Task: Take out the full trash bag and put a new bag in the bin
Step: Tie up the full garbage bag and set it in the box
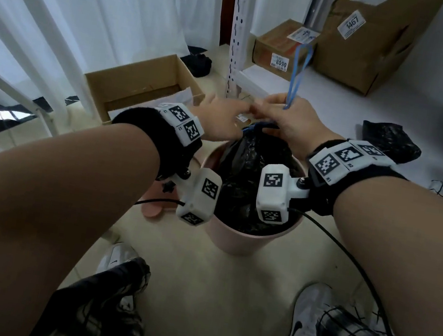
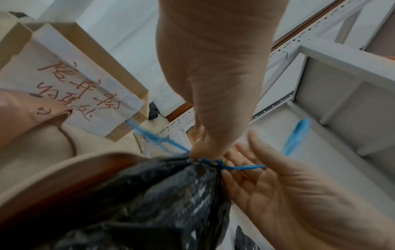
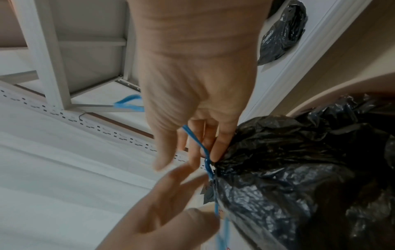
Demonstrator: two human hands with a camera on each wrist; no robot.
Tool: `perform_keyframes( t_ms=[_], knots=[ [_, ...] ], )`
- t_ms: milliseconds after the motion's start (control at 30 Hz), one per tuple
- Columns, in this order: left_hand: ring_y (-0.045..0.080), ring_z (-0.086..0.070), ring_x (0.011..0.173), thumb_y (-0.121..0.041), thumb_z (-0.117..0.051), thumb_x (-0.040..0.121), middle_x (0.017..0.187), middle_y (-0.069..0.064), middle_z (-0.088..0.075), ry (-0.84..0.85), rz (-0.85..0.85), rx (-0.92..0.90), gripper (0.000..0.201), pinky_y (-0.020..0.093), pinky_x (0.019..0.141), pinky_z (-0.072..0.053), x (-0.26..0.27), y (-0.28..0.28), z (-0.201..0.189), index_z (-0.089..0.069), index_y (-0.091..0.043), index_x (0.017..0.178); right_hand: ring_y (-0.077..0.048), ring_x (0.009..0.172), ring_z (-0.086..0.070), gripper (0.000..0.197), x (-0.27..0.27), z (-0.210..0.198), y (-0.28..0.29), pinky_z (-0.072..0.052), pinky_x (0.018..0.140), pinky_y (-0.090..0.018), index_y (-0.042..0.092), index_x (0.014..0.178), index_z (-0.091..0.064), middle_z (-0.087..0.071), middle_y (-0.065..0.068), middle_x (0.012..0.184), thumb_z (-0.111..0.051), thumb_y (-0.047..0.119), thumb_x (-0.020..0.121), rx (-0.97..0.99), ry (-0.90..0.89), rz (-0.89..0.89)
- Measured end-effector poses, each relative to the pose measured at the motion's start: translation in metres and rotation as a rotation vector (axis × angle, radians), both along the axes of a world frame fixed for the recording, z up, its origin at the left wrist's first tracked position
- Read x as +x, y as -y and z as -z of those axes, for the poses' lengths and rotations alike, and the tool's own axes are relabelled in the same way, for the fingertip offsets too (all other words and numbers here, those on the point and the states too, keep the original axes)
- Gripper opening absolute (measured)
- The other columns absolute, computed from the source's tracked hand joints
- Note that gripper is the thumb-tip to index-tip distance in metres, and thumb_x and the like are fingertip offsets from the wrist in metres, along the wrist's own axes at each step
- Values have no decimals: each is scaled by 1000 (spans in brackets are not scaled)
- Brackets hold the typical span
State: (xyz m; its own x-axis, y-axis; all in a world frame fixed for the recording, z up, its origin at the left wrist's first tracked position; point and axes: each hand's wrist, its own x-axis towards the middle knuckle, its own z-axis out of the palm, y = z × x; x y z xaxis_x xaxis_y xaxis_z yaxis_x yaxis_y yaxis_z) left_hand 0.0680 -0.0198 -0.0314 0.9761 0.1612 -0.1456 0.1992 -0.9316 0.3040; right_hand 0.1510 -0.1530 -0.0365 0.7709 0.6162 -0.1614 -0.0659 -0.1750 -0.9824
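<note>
A pink bin [image 1: 231, 242] on the floor holds a full black trash bag [image 1: 245, 171], its neck gathered by a blue drawstring [image 1: 299, 72]. Both hands meet at that neck above the bin. My left hand [image 1: 222, 118] pinches one strand of the string beside the neck [image 2: 205, 150], thumb against finger [image 3: 198, 194]. The right hand [image 1: 283, 119] has its fingertips at the knot [image 3: 205, 152], and the string runs between thumb and fingers. A long loop stands up from it. A folded black bag [image 1: 389, 142] lies on the floor to the right.
An open cardboard box [image 1: 140, 88] sits left of the bin, with a white metal rack post [image 1: 238, 25] behind it. Two parcels [image 1: 280, 46] [image 1: 371, 37] stand at the back. A pink lid-like piece [image 1: 154, 209] lies by the bin. My shoes [image 1: 119, 256] are in front.
</note>
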Motion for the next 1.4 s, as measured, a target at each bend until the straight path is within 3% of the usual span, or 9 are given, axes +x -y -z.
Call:
perform_keyframes(
  t_ms=[200,333,567,767,900,1067,1167,1267,1400],
  knots=[
    [26,-53,110,-39,-55,89,114,4,-56,-141,23,51,42,41,98,-40,4,2,13,-53,-17,125,-12,70,-57,18,1,8,0,-49,63,-18,12,75,-60,-57,-3,75,-66,-3,81,-89,79,-14],
    [21,-45,84,-28,-51,95,84,3,-47,-71,55,41,25,29,68,-33,7,1,16,-46,-15,74,-12,68,-58,16,5,9,1,-48,65,-20,14,71,-64,-61,-3,72,-70,1,79,-161,143,-12],
    [20,-43,78,-30,-47,97,67,-6,-37,90,-38,-73,24,28,55,-27,5,-2,14,-40,-9,88,-15,64,-58,9,4,9,4,-56,59,-14,-2,89,-62,-57,-10,71,-59,-9,84,-27,31,-6],
    [15,-35,59,-38,-47,96,57,0,-31,176,-99,-235,45,25,51,-23,4,1,6,-38,-12,61,-5,41,-52,34,-6,6,-8,-47,47,-16,11,72,-53,-58,-6,66,-35,15,101,58,30,90],
    [13,-24,48,-44,-48,94,52,0,-24,190,-117,-271,56,23,47,-21,-1,7,5,-25,-16,52,-6,38,-40,40,-1,2,-5,-34,40,-17,16,66,-48,-50,-3,58,-33,24,102,-82,174,70],
    [14,-26,46,-36,-41,99,51,4,-26,-6,-45,-107,55,17,43,-30,-14,-7,14,-26,-12,53,1,32,-44,45,11,13,17,-35,45,-11,18,60,-48,-51,0,53,-33,23,102,-404,306,-38],
    [13,-27,47,-32,-40,100,52,3,-26,-21,2,-14,54,20,43,-25,-8,1,9,-25,-12,52,-10,59,-59,45,9,11,16,-42,66,-20,13,62,-56,-59,-2,57,-34,21,101,-518,373,-38],
    [15,-29,51,-30,-44,99,54,3,-28,38,-55,-37,51,28,48,-19,-1,8,8,-27,-13,54,-38,102,-59,42,4,5,11,-44,85,-32,-4,99,-66,-65,-23,103,-32,20,101,-640,475,-55],
    [13,-33,48,-27,-50,95,54,1,-34,221,-258,-618,47,26,51,-28,1,6,0,-34,-16,53,-34,91,-55,28,-3,-5,8,-34,63,-34,-3,87,-57,-59,-29,105,-36,12,97,-589,517,-62]
  ],
)
